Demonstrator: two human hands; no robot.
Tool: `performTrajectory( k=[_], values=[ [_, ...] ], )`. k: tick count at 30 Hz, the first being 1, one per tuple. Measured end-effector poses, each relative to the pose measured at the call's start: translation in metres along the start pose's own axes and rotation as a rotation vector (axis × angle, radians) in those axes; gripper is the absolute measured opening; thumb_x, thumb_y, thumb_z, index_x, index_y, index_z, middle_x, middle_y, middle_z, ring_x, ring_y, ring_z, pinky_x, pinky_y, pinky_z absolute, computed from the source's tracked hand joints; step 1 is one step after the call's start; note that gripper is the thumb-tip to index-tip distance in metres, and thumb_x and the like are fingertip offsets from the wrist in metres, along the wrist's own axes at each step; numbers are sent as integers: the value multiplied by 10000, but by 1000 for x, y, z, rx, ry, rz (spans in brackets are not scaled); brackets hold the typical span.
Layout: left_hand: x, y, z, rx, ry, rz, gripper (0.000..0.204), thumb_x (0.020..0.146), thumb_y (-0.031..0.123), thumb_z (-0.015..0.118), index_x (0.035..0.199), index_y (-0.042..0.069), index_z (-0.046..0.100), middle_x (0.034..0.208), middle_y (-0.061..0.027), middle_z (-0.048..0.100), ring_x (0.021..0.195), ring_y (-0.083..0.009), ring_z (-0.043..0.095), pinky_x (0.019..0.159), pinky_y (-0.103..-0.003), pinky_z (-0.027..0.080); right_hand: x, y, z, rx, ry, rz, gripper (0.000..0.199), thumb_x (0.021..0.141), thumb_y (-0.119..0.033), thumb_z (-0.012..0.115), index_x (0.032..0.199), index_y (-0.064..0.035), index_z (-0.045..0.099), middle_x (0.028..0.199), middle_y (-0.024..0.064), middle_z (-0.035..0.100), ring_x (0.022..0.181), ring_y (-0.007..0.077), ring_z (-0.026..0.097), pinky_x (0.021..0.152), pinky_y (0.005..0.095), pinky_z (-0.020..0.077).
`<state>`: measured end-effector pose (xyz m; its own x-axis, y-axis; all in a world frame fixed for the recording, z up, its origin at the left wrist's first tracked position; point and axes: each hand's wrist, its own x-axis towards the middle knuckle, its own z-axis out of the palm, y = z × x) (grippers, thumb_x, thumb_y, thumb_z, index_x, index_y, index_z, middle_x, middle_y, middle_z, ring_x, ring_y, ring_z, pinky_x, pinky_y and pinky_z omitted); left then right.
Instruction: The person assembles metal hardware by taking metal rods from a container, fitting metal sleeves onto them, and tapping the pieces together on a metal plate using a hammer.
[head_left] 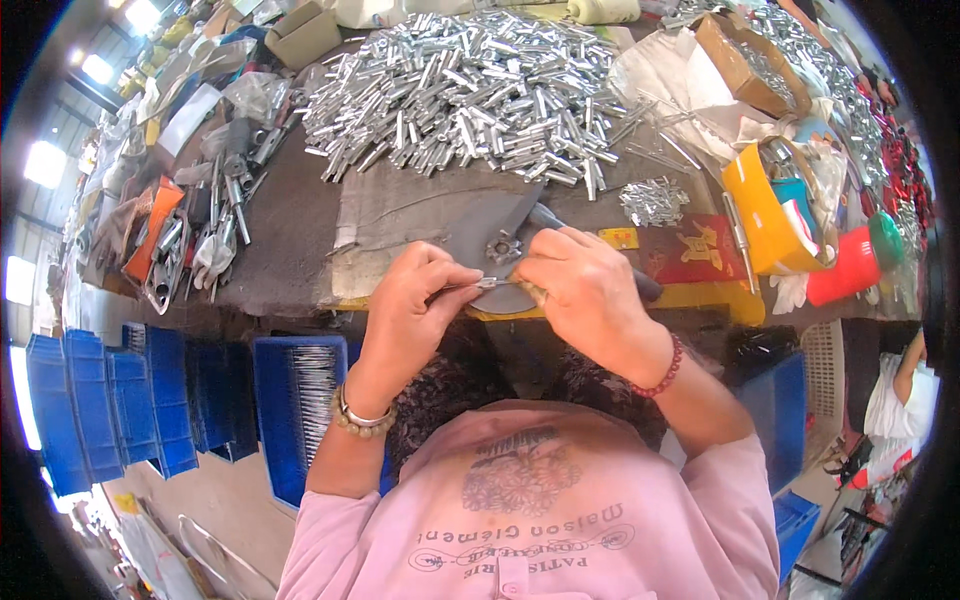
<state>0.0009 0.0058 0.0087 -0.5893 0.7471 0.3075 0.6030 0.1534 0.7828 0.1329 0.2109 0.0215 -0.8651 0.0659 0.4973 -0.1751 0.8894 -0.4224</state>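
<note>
left hand [425,290] pinching a small metal piece [488,283]; right hand [580,290] pinching its other end; pink shirt [700,510] has printed lettering [520,537] btw

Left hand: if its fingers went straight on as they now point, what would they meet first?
Likely the right hand, just past the small metal piece held by the left hand; depth is unclear.

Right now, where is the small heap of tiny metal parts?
In the head view, the small heap lies right of centre, beyond the right hand, between the large metal pile and the red sheet.
</note>
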Motion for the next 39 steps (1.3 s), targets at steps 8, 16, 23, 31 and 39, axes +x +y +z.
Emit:
performTrajectory(
  k=[8, 16, 23, 31, 39],
  values=[
    [-3, 6, -2, 32, 35, -21, 170, 881, -23, 851, 1041, 23, 815, 945, -98, 665, 859, -249, 669, 744, -342, 529, -5, 11, -20, 18, 101, 94, 121, 836, -45, 788, 946, -96, 785, 965, 73, 686, 962, 301, 709, 840, 427, 586],
    [-4, 7, -1, 63, 48, 5, 177, 895, -5, 851, 1063, 37, 815, 961, -93, 662, 842, -247, 666, 732, -344, 529, -25, 72, -73, -401, 13, 251, 206, 799, 27, 746, 971, -76, 791, 987, 96, 697, 1007, 329, 722, 857, 448, 595],
    [-4, 6, 0, 54, 50, 3, 177, 899, -5, 849, 1065, 44, 814, 977, -92, 662, 835, -248, 669, 730, -344, 534, -22, 87, -72, -397, -63, 192, 138, 839, 22, 709, 940, -57, 760, 993, 98, 670, 1036, 328, 708, 867, 466, 583],
    [-7, 8, 0, 56, 65, 23, 170, 894, -6, 851, 1053, 36, 810, 970, -96, 673, 841, -252, 678, 731, -347, 538, -28, 90, -65, -274, -6, 286, 148, 934, 15, 656, 1070, -39, 674, 1119, 172, 656, 1075, 411, 688, 885, 523, 563],
    [-5, 5, 1, 37, 53, 3, 174, 892, -6, 851, 1056, 29, 807, 976, -103, 674, 839, -261, 675, 731, -351, 536, -37, 82, -68, -279, -39, 280, 132, 916, 24, 652, 1021, -39, 701, 1057, 153, 681, 1053, 404, 704, 868, 505, 577]
  ],
)
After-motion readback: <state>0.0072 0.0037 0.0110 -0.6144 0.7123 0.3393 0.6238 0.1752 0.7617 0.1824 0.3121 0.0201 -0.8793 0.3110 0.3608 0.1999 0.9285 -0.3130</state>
